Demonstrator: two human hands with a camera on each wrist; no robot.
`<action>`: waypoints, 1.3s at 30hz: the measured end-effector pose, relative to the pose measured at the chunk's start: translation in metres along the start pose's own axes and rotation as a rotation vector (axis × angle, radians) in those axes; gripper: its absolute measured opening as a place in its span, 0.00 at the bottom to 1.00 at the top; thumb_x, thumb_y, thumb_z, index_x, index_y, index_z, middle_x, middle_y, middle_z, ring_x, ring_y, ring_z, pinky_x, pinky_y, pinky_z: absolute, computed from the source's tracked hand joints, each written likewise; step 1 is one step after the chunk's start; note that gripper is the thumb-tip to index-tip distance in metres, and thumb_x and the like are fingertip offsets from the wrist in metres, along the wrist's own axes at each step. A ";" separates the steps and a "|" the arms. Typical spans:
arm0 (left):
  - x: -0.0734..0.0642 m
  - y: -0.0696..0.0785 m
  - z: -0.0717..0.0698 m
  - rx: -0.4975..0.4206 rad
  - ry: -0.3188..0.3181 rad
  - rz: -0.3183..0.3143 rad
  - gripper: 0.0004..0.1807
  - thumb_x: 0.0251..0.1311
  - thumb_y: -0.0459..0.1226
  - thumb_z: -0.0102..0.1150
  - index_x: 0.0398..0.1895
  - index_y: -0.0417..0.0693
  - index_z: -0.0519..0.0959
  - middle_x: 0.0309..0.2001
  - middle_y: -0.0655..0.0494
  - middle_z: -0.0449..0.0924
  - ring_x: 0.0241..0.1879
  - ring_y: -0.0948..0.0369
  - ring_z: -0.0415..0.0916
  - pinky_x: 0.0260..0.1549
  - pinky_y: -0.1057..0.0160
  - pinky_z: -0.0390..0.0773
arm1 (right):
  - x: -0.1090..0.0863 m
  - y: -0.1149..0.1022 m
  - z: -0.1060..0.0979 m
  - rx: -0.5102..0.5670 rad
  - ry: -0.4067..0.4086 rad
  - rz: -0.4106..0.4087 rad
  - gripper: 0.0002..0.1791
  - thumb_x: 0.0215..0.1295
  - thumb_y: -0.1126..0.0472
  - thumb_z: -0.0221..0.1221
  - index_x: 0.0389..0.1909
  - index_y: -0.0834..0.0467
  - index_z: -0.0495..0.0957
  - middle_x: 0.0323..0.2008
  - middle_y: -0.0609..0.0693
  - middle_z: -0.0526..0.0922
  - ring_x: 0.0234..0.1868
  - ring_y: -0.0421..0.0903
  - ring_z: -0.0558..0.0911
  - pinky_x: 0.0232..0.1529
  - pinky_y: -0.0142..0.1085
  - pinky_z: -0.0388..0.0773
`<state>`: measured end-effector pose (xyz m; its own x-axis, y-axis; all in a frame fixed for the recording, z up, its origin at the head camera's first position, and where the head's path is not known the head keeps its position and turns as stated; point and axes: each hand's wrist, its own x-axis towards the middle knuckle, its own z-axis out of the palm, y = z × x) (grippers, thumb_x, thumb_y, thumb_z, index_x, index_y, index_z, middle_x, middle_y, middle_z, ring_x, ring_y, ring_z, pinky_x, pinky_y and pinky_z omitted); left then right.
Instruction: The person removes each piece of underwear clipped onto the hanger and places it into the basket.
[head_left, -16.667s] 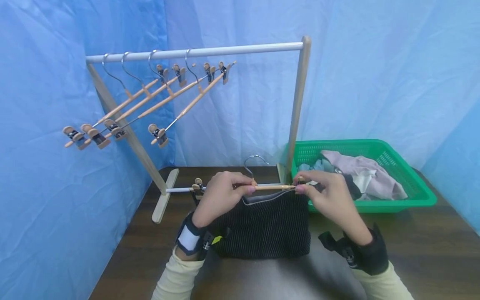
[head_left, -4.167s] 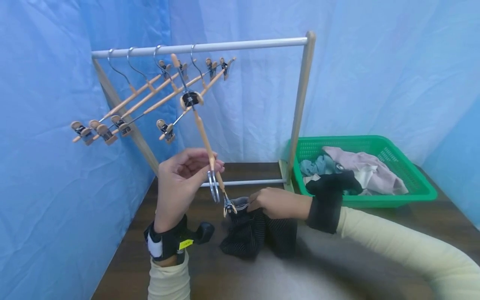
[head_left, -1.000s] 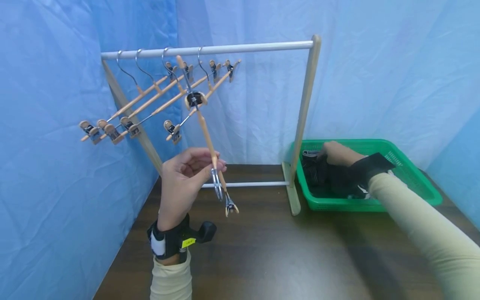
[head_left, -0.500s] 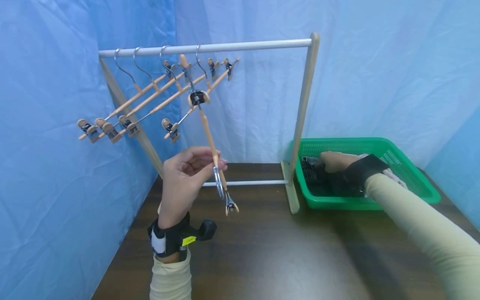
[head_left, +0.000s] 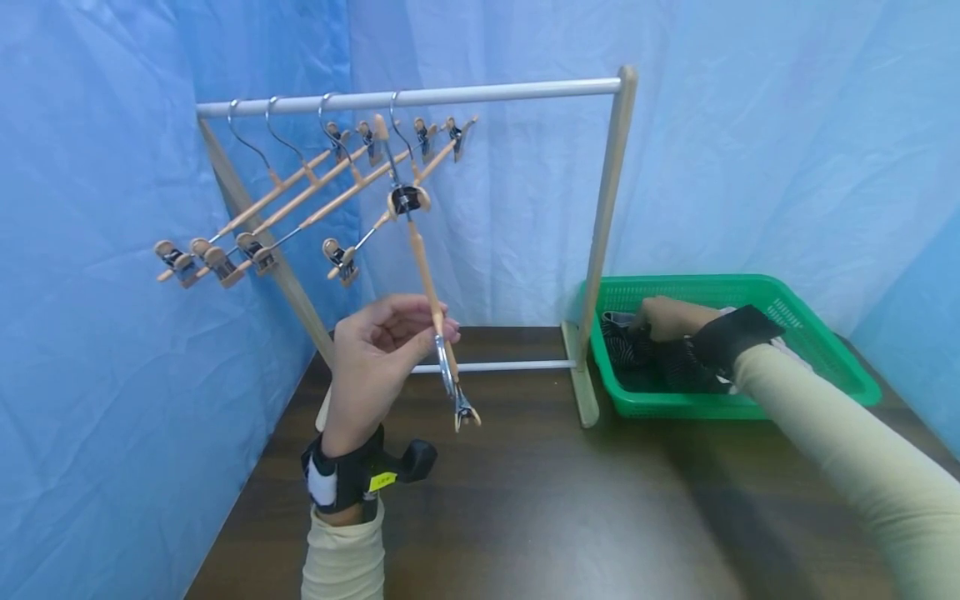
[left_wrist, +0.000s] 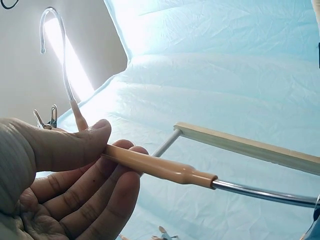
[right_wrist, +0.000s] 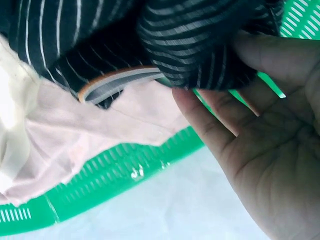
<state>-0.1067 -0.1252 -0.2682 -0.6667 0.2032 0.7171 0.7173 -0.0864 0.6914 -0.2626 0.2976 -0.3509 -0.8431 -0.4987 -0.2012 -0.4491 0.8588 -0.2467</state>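
My left hand (head_left: pixel 375 358) pinches the wooden bar of a clip hanger (head_left: pixel 423 262) between thumb and fingers, close to where its metal hook begins. The hanger is held tilted, a bare clip (head_left: pixel 407 200) at its upper end and another bare clip (head_left: pixel 465 412) at its lower end. Over on the right, my right hand (head_left: pixel 671 318) is inside the green basket (head_left: pixel 675 408). It grips a black pinstriped garment (right_wrist: pixel 195 35) with a grey-lined waistband, thumb on one side and fingers beneath. A pale pink cloth (right_wrist: pixel 95 120) lies below the garment in the right wrist view.
A rack with a pale top rail (head_left: pixel 510 93) stands behind the left hand. Several clip hangers (head_left: pixel 341 198) hang bunched on its left part. The rack's right foot (head_left: pixel 581 383) stands close beside the basket. Blue cloth (head_left: pixel 90 333) walls in the dark wooden table (head_left: pixel 525 508).
The garment, clipped to the hanger at first, came off it and moved right into the basket with my right hand. Over the last second, my left hand and the hanger shifted slightly right.
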 end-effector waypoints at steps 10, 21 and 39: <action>-0.002 0.002 0.004 0.034 -0.015 -0.023 0.12 0.59 0.19 0.63 0.46 0.27 0.80 0.40 0.63 0.90 0.38 0.63 0.89 0.40 0.64 0.87 | -0.012 -0.021 -0.034 0.030 0.088 -0.145 0.15 0.59 0.78 0.60 0.47 0.73 0.84 0.45 0.69 0.87 0.43 0.61 0.88 0.40 0.48 0.86; -0.002 0.001 0.012 0.065 -0.038 -0.069 0.11 0.61 0.22 0.64 0.47 0.30 0.82 0.39 0.60 0.90 0.38 0.62 0.89 0.40 0.61 0.87 | -0.023 -0.059 -0.075 0.333 0.324 -0.092 0.35 0.67 0.63 0.66 0.73 0.63 0.66 0.62 0.67 0.80 0.62 0.63 0.80 0.58 0.55 0.80; 0.040 0.042 0.010 0.438 -0.102 -0.066 0.09 0.61 0.27 0.68 0.44 0.36 0.85 0.38 0.45 0.90 0.36 0.58 0.88 0.38 0.70 0.85 | -0.021 -0.100 -0.073 0.619 0.561 -0.109 0.16 0.73 0.61 0.62 0.56 0.64 0.79 0.53 0.63 0.86 0.59 0.54 0.84 0.63 0.49 0.79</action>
<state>-0.1011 -0.1106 -0.2109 -0.7062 0.2913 0.6453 0.7066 0.3463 0.6170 -0.2221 0.2310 -0.2529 -0.8998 -0.3021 0.3149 -0.4315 0.5081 -0.7454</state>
